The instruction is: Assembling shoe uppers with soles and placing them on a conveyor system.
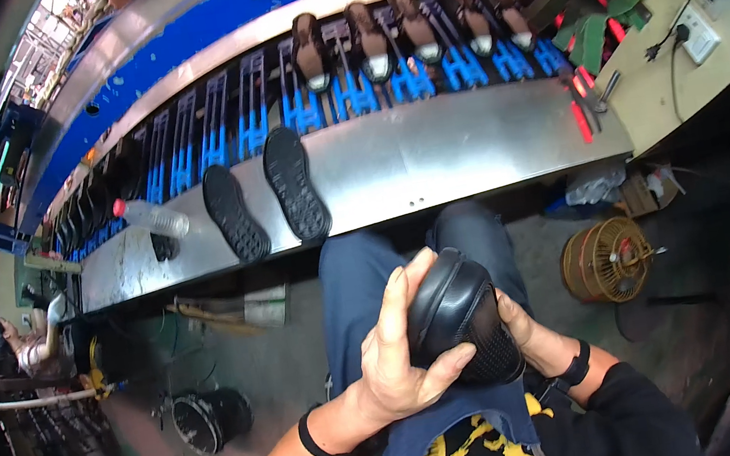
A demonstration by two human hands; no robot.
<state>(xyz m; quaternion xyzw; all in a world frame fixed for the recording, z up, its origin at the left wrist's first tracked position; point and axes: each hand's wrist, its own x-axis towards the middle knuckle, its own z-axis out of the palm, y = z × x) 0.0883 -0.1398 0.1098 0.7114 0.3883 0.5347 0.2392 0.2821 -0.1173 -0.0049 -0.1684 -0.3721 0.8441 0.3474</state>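
A black shoe (458, 319) is held between my two hands above my lap, its smooth rounded end pointing away from me. My left hand (404, 353) wraps its left side, fingers along the edge and thumb across the top. On the other side, my right hand (529, 335) grips the shoe, with its fingers partly hidden behind it. Two black shoe soles lie on the metal bench ahead: one sole (234, 213) to the left, another sole (295, 185) beside it, both hanging slightly over the near edge.
Behind the metal bench (429, 154), a row of blue racks (302, 111) carries several dark shoes (369, 39). A clear bottle with a red cap (154, 217) lies on the left, red-handled tools (586, 104) on the right. A round wicker basket (608, 261) and black bucket (212, 419) stand on the floor.
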